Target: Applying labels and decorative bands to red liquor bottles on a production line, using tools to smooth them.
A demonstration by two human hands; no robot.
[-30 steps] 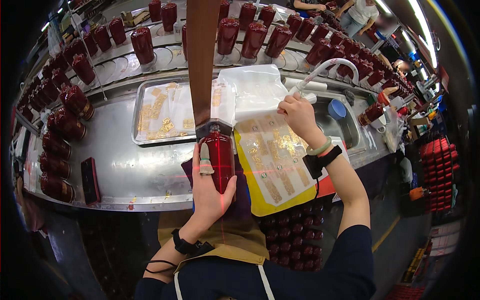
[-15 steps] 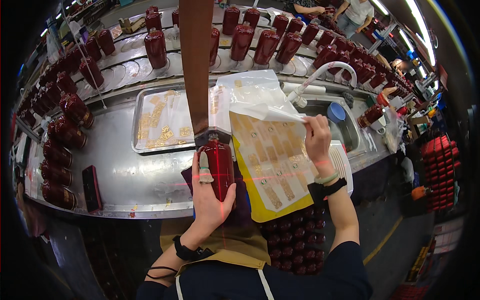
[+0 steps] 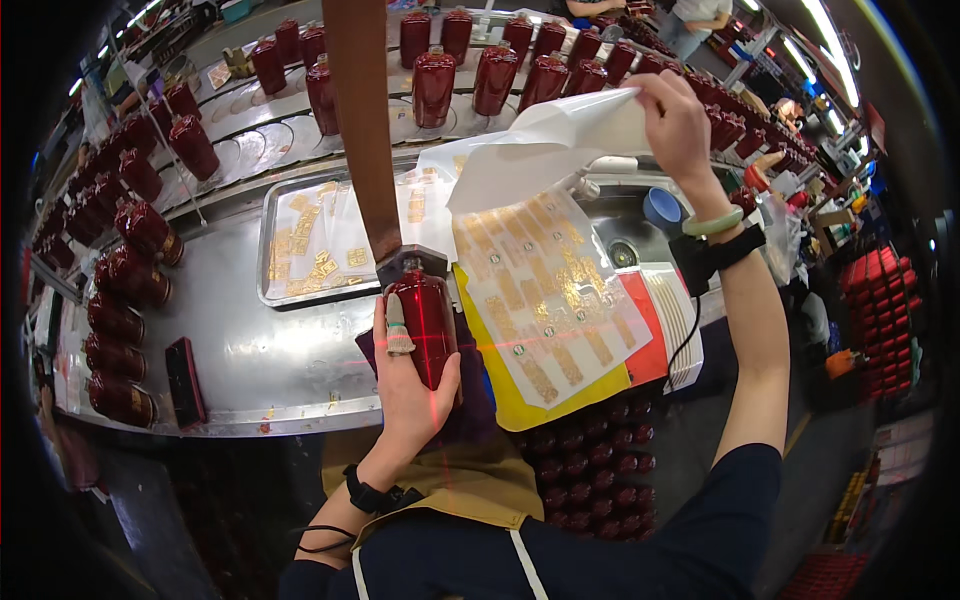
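My left hand (image 3: 412,390) is closed around a dark red glass bottle (image 3: 432,325), and one finger wears a cloth finger cot (image 3: 398,322). The bottle's neck end meets a dark metal holder (image 3: 412,258), and red laser lines cross its side. Raised at the upper right, my right hand (image 3: 678,125) pinches the corner of a white backing sheet (image 3: 560,140). That sheet is peeled up and curled away from a clear sheet of gold stickers (image 3: 545,300), which lies on yellow (image 3: 510,400) and red-orange sheets.
A metal tray (image 3: 268,250) of cut gold stickers sits left of a brown upright post (image 3: 362,120). A phone (image 3: 184,382) and several red bottles (image 3: 118,355) are farther left. A sink with a blue bowl (image 3: 662,207) lies right; bottles (image 3: 434,88) line the conveyor behind.
My right hand has moved up and to the right, lifting the backing sheet higher and uncovering more of the gold stickers. My left hand keeps hold of the bottle.
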